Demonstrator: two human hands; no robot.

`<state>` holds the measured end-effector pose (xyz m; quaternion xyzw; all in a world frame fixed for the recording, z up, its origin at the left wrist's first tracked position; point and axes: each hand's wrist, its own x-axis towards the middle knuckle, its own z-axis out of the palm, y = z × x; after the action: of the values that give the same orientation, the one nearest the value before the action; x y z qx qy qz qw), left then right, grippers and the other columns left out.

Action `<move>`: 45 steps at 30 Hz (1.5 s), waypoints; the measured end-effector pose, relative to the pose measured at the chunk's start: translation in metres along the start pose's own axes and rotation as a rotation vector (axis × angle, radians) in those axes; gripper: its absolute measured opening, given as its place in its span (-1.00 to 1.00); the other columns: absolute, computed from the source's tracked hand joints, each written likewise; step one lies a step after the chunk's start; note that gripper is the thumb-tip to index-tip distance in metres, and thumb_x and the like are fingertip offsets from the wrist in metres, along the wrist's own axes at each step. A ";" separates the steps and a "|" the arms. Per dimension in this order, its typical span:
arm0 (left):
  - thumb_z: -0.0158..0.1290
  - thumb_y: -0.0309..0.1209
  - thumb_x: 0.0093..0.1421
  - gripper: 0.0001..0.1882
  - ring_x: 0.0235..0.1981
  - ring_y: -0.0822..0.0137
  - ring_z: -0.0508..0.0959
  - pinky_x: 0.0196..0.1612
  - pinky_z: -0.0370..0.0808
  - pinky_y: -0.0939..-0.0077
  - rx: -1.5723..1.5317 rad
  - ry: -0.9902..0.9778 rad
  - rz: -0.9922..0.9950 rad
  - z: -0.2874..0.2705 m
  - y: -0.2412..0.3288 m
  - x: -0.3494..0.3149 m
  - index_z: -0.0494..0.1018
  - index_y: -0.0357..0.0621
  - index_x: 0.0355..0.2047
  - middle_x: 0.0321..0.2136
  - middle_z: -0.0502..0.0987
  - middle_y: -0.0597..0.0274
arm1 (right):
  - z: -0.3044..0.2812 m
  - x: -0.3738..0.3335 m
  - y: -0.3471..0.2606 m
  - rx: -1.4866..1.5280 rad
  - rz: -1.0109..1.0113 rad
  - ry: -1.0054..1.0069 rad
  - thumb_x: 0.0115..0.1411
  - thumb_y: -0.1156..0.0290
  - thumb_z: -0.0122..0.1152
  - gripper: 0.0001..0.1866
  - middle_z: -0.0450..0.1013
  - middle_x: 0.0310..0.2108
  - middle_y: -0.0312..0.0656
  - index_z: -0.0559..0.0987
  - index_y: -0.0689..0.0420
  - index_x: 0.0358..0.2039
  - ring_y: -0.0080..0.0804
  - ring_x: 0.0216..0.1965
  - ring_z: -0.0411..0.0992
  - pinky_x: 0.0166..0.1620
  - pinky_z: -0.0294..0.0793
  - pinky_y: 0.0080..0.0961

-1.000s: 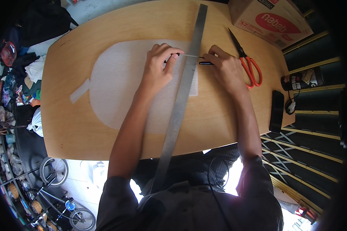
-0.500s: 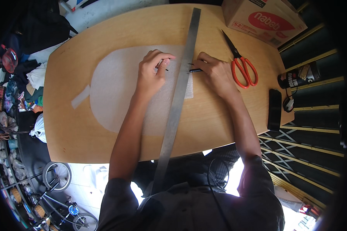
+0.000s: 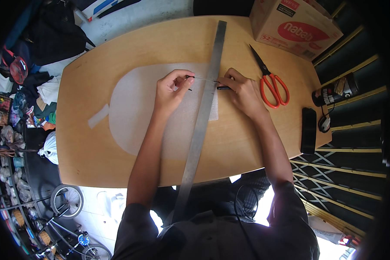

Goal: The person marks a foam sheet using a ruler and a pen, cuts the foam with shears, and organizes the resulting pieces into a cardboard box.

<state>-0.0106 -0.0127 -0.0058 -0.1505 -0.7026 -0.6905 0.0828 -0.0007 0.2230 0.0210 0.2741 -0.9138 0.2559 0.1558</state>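
Note:
My left hand [image 3: 172, 90] is closed in a pinch over the pale sheet. Its fingertips hold a small black piece [image 3: 190, 77] that looks like part of a pen. A thin pale rod [image 3: 206, 79], like a pen refill, spans the gap between both hands above the steel ruler. My right hand [image 3: 243, 92], just right of the ruler, grips a short black pen barrel [image 3: 223, 88]. The long ruler [image 3: 201, 117] lies across the right part of the white foam-like sheet [image 3: 136, 108] and runs past the table's near edge toward my body.
Orange-handled scissors [image 3: 274, 89] lie right of my right hand. A cardboard box [image 3: 297, 30] stands at the far right, with a black can [image 3: 333, 91] and a long black case [image 3: 308, 130] along the right edge. A small pale strip [image 3: 99, 116] lies left on the wooden table [image 3: 86, 151].
The thin pale rod now shows stretched between my hands, with a black piece at my left fingertips. The whole view has shifted, so the table sits slightly lower.

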 end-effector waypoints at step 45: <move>0.08 -0.40 0.34 -0.83 -0.49 0.51 0.43 -0.35 0.39 0.60 -0.334 0.122 -0.077 -0.001 -0.004 0.004 0.52 -0.28 -0.23 -0.38 0.59 0.15 | 0.006 0.005 -0.006 0.117 0.133 0.059 0.19 0.09 0.21 -0.70 0.43 -0.30 -0.21 0.65 0.00 -0.18 -0.20 -0.32 0.53 -0.27 0.50 -0.25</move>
<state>-0.0153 -0.0129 -0.0083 -0.0931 -0.5773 -0.8080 0.0726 -0.0015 0.2133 0.0208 0.2137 -0.9085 0.3267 0.1489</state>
